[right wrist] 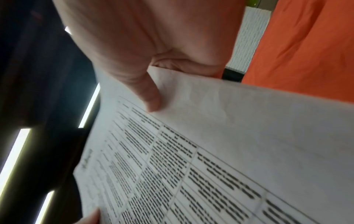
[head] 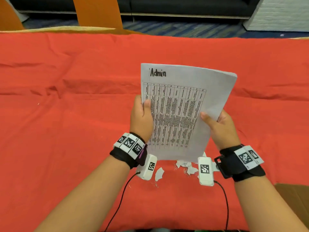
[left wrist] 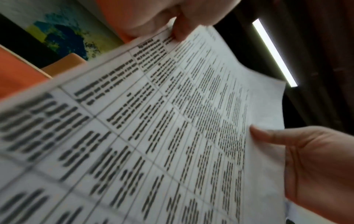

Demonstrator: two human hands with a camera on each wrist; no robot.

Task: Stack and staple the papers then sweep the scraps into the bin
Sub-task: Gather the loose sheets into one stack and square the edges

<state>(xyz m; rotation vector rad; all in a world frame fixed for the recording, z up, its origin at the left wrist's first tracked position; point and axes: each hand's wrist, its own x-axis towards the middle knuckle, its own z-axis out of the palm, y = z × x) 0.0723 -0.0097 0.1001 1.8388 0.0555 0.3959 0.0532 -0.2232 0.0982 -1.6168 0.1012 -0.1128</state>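
I hold a stack of white papers (head: 180, 113) upright above the red cloth, its top sheet headed "Admin" over a printed table. My left hand (head: 142, 113) pinches the stack's left edge, thumb on the front. My right hand (head: 217, 123) pinches the right edge lower down, thumb on the front too. The left wrist view shows the papers (left wrist: 172, 128) close up with my left hand (left wrist: 180, 19) at the top and my right hand (left wrist: 306, 159) at the right. In the right wrist view my right hand (right wrist: 149, 94) presses a thumb on the papers (right wrist: 220, 151). Torn white scraps (head: 184, 166) lie on the cloth under the stack.
The red cloth (head: 66, 114) covers the whole table. A brown cardboard corner (head: 294, 201) shows at the lower right edge. Orange chair backs (head: 98, 12) stand beyond the far edge. No stapler shows in any view.
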